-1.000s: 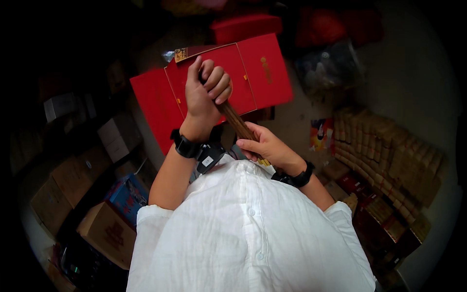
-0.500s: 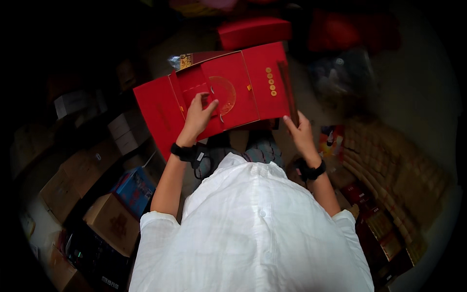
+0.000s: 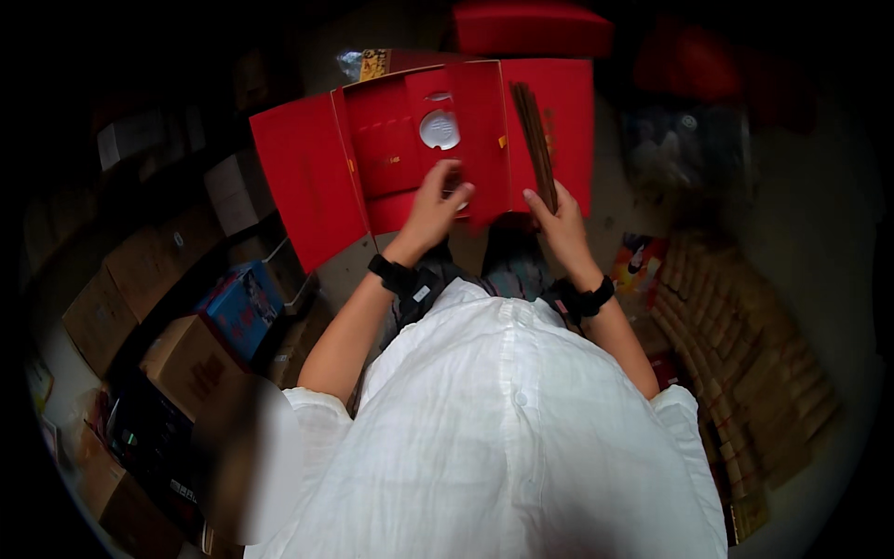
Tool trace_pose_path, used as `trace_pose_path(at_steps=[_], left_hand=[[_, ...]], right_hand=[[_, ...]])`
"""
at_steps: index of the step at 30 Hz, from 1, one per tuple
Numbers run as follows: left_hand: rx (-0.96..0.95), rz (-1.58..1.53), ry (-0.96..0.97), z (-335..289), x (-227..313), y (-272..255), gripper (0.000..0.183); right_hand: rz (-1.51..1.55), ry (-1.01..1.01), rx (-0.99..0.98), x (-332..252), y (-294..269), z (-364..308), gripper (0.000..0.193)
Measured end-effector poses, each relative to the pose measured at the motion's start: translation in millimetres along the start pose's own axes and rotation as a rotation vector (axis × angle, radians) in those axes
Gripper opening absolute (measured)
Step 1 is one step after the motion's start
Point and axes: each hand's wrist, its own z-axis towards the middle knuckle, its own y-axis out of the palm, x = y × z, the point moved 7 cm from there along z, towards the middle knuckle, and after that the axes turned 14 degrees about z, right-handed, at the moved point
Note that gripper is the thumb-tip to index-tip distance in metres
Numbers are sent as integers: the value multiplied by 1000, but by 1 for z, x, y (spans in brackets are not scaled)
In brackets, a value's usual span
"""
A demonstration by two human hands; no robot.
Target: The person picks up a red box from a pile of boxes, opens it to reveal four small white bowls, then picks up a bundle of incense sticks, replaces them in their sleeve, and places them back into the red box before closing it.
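- Bundle of dark sticks (image 3: 531, 135): clamped in right hand (image 3: 559, 219) near its lower end, held over right flap (image 3: 573, 102); long axis pointed away from the body, top leaned left.
- Left hand (image 3: 434, 207): set over box's near side; blurred, grip state cannot be told.
- Open red box (image 3: 303, 172): round silver disc (image 3: 440, 129) seen inside, just beyond left hand, the nearer one.

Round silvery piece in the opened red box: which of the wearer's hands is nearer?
Left. The left hand is just below the silvery piece in the picture; the right hand, holding brown sticks, is farther, to its lower right.
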Motion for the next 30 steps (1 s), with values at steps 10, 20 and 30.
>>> trace_pose_path(at_steps=[10, 20, 30], left_hand=[[112, 213, 143, -3, 32, 11, 35], [491, 806, -166, 50, 14, -75, 37], [549, 1000, -185, 70, 16, -80, 28]], right_hand=[[-239, -174, 168, -2, -16, 14, 31], [-135, -146, 152, 11, -25, 19, 30], [7, -155, 151, 22, -37, 22, 27]])
